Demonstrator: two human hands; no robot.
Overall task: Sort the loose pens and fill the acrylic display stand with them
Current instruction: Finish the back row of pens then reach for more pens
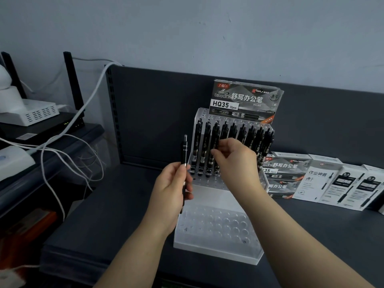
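Filling the stand: the step looks like seating pens in the acrylic display stand [218, 252], whose upper tier already carries a row of black pens [199, 146].
Left hand: the left hand [172, 190] grips 1 loose pen [185, 150] upright, clicker end up, just left of the stand and in no hole.
Right hand: the right hand [234, 163] has its fingers curled against the standing row; I cannot tell whether they pinch 1 pen or only steady it.
Lower tier: the lower tier [226, 223] shows rows of holes with no pens in them.
Doing it well: finish straightening the row first, then lower the loose pen tip-down, vertical, into 1 hole.
Risk: a sideways nudge could tip neighbouring pens, since they stand close together.
Pen boxes: the pen boxes [291, 173] lie on the shelf [104, 225], right of the stand.
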